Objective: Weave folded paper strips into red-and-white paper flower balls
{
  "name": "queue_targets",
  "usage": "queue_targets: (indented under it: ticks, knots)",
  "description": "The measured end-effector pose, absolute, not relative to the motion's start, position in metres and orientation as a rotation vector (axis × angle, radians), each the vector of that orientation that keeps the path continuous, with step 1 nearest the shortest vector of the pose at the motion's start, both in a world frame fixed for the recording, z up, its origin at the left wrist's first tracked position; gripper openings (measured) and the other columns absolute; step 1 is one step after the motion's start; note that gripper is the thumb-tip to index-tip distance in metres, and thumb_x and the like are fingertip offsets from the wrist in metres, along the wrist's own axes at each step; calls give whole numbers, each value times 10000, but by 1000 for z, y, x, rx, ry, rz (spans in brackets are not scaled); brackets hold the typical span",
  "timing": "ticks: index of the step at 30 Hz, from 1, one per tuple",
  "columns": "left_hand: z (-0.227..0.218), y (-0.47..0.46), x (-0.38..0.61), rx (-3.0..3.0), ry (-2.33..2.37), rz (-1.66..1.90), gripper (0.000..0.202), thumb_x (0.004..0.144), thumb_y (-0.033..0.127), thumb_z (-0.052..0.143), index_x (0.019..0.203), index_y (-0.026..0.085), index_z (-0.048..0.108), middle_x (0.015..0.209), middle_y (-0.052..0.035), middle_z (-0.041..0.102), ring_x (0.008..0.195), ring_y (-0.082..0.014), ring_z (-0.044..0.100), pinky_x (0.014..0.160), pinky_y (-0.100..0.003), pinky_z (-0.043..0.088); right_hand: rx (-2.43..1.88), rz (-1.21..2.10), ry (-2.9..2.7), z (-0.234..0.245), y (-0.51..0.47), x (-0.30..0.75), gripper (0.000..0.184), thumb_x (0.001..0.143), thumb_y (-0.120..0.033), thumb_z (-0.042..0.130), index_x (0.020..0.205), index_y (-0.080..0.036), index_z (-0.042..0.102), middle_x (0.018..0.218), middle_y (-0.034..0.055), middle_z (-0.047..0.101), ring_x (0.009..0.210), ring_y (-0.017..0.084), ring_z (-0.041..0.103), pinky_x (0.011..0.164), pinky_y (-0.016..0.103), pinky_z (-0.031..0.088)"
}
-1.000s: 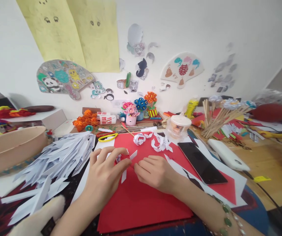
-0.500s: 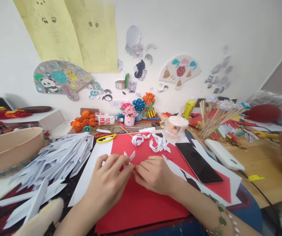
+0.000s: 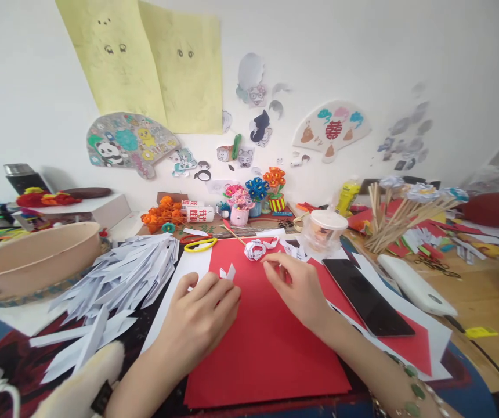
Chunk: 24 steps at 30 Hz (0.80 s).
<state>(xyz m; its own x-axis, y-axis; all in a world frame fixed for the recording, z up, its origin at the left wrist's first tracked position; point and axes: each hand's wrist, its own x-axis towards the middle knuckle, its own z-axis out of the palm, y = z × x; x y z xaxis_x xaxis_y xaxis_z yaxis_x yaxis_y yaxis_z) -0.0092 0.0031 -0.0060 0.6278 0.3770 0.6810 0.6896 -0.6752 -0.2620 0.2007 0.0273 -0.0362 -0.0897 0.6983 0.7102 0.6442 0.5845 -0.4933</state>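
My left hand is closed above the red paper, pinching a small folded white paper strip whose tips stick up past the fingers. Most of that strip is hidden behind the hand. My right hand hovers apart from it to the right, fingers loosely bent and holding nothing that I can see. Just beyond its fingertips lies a white paper flower on a thin stick. Curled white paper strips lie partly hidden behind my right hand.
A pile of folded white strips and a beige bowl are at left. Yellow-handled scissors lie farther back. At right are a black phone, a lidded cup, a white power bank and wooden sticks.
My right hand has let go near the left one and moved up and right, towards the curled strips. The left hand keeps its pinch. The camera view has shifted left.
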Motion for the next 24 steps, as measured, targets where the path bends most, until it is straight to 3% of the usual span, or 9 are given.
queue_targets:
  ticks: [2,7,14,19,24]
  knots:
    - [-5,4,-12,-2366,-805,-801,201,974,134,468,887,215,629,809,6,683,770,-164,553,755,-354,295,-1105,190,-1842,-37,31,202,173,943,-314,571,1041,-206,663,814,15,702,615,134,607,561,244,458]
    - [-4,6,-16,-2505,-681,-732,173,971,153,470,929,219,625,869,-7,677,787,-170,538,760,-352,293,-1007,390,-2003,-34,28,198,347,940,-358,604,1267,-242,590,1007,46,704,787,157,648,676,277,523]
    - [-1,3,-18,-2520,-663,-720,156,929,157,510,997,230,630,920,-15,674,834,-175,548,771,-346,311,-876,361,-1985,-30,25,198,84,911,-248,651,984,-210,670,839,14,715,777,156,663,732,300,527]
    - [0,6,-20,-2482,-747,-720,219,892,103,494,987,230,644,1029,-33,677,889,-203,548,797,-358,325,-836,183,-1944,-29,23,197,45,917,-232,626,901,-205,660,807,13,718,728,153,648,700,299,486]
    - [-5,5,-13,-2505,-883,-797,104,934,289,575,980,215,633,948,-25,675,844,-211,540,774,-346,325,-778,-16,-1975,-33,21,192,129,900,-175,595,773,-189,613,660,-26,646,599,121,559,670,298,397]
